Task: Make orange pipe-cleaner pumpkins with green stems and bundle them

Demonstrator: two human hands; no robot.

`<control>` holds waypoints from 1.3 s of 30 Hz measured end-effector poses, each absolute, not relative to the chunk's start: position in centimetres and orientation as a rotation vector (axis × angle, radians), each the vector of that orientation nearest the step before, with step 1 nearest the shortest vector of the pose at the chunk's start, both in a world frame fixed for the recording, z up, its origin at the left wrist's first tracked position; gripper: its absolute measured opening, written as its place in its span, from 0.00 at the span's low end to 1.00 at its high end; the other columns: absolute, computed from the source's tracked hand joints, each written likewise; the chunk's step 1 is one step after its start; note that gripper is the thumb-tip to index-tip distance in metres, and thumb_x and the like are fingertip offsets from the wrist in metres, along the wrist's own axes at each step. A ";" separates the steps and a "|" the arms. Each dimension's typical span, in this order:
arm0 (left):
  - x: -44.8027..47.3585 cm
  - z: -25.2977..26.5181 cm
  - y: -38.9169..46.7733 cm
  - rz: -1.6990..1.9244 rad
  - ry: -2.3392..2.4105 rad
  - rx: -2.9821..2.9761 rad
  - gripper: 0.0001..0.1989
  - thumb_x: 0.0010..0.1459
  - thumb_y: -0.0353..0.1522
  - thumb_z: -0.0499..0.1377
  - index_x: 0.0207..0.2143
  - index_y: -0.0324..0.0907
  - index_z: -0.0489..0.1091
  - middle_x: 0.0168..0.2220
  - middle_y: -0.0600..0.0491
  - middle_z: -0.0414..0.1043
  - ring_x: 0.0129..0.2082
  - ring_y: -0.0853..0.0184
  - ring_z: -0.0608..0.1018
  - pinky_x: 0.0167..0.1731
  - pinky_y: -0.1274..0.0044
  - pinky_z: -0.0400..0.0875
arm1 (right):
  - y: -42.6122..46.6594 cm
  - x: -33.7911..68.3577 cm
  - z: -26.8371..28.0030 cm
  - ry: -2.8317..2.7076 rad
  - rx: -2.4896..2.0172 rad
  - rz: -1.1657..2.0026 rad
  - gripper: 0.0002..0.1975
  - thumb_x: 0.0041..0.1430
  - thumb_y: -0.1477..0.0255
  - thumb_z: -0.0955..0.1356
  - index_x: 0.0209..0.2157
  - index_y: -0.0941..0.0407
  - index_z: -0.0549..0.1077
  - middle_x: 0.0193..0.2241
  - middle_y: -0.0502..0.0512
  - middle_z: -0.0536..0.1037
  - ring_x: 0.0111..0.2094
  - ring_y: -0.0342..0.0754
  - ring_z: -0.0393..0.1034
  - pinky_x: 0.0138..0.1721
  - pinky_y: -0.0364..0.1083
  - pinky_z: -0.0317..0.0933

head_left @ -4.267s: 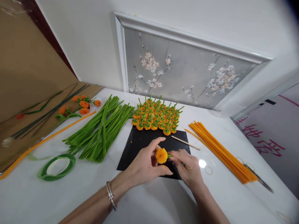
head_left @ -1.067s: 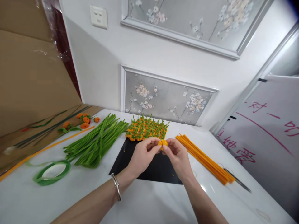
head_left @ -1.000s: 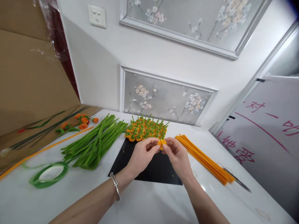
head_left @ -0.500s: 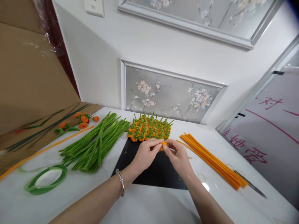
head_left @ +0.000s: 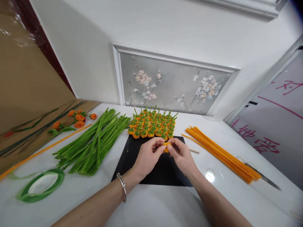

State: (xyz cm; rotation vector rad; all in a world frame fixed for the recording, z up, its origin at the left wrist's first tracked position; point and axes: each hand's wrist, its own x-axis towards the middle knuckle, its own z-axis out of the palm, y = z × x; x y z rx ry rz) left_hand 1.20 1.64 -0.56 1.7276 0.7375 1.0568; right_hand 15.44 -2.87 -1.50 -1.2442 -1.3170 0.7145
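Between the fingertips of both hands is a small orange pipe-cleaner flower (head_left: 166, 147), mostly covered by the fingers. My left hand (head_left: 149, 155) pinches it from the left, a silver bangle on the wrist. From the other side my right hand (head_left: 181, 154) pinches it with thumb and forefinger. The hands are above a black mat (head_left: 156, 176). Just beyond them stand rows of orange pipe-cleaner flowers with green stems (head_left: 151, 124), stems pointing up. A thin pale stick (head_left: 194, 151) lies partly hidden behind my right hand.
Green pipe cleaners (head_left: 94, 145) lie in a pile on the left, near a roll of green tape (head_left: 58, 179). Finished orange flowers (head_left: 79, 118) lie at the back left. Orange pipe cleaners (head_left: 222, 154) and scissors (head_left: 267, 179) are on the right. A wall with a framed panel (head_left: 170, 85) borders the table.
The camera view has tilted down and shifted slightly. Both hands keep hold of the orange flower, their fingers moved a little, with more of the right fingers now curled around it.
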 end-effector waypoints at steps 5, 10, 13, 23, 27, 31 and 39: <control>1.1 -0.5 1.6 1.058 0.721 1.915 0.08 0.59 0.31 0.56 0.36 0.41 0.75 0.36 0.51 0.76 0.35 0.66 0.77 0.38 0.76 0.72 | -3.1 15.6 -1.2 -1.249 -1.218 0.821 0.13 0.56 0.60 0.67 0.33 0.56 0.70 0.26 0.49 0.69 0.24 0.42 0.63 0.26 0.43 0.62; 0.9 -0.5 1.9 1.042 0.671 1.955 0.08 0.59 0.30 0.56 0.32 0.41 0.75 0.33 0.52 0.75 0.33 0.67 0.76 0.36 0.78 0.71 | -3.1 15.7 -1.2 -1.227 -1.201 0.863 0.13 0.55 0.59 0.68 0.32 0.56 0.71 0.26 0.49 0.71 0.26 0.43 0.65 0.27 0.43 0.65; 1.0 -0.6 1.9 1.005 0.719 1.894 0.08 0.59 0.32 0.57 0.32 0.41 0.75 0.32 0.52 0.76 0.32 0.67 0.76 0.35 0.78 0.70 | -3.1 15.7 -1.4 -1.229 -1.203 0.881 0.13 0.56 0.59 0.67 0.33 0.56 0.70 0.26 0.50 0.71 0.26 0.44 0.66 0.27 0.44 0.65; 1.3 -0.1 2.0 0.884 0.724 1.372 0.08 0.48 0.28 0.65 0.33 0.38 0.71 0.30 0.55 0.74 0.30 0.71 0.76 0.36 0.78 0.71 | -3.4 15.8 -1.6 -1.372 -1.295 0.738 0.09 0.58 0.65 0.65 0.34 0.56 0.71 0.30 0.52 0.72 0.26 0.44 0.65 0.27 0.44 0.65; 1.2 -0.2 2.2 0.875 0.751 1.369 0.13 0.45 0.28 0.66 0.36 0.37 0.70 0.27 0.56 0.75 0.29 0.71 0.76 0.38 0.76 0.71 | -3.3 15.9 -1.7 -1.416 -1.345 0.661 0.08 0.57 0.66 0.66 0.34 0.56 0.73 0.30 0.53 0.74 0.26 0.45 0.67 0.27 0.45 0.65; 1.1 0.0 2.3 0.848 0.742 1.299 0.16 0.48 0.30 0.65 0.41 0.38 0.71 0.31 0.54 0.76 0.32 0.69 0.77 0.38 0.75 0.73 | -3.1 16.0 -1.3 -1.280 -1.270 0.770 0.12 0.55 0.64 0.68 0.37 0.57 0.72 0.27 0.50 0.72 0.24 0.43 0.66 0.26 0.44 0.65; 1.1 0.0 2.3 0.866 0.725 1.223 0.11 0.53 0.32 0.63 0.40 0.41 0.76 0.43 0.51 0.76 0.43 0.66 0.76 0.46 0.74 0.72 | -3.3 16.8 -0.9 -1.205 -1.125 0.889 0.18 0.52 0.64 0.71 0.45 0.54 0.74 0.32 0.50 0.74 0.30 0.43 0.68 0.31 0.44 0.68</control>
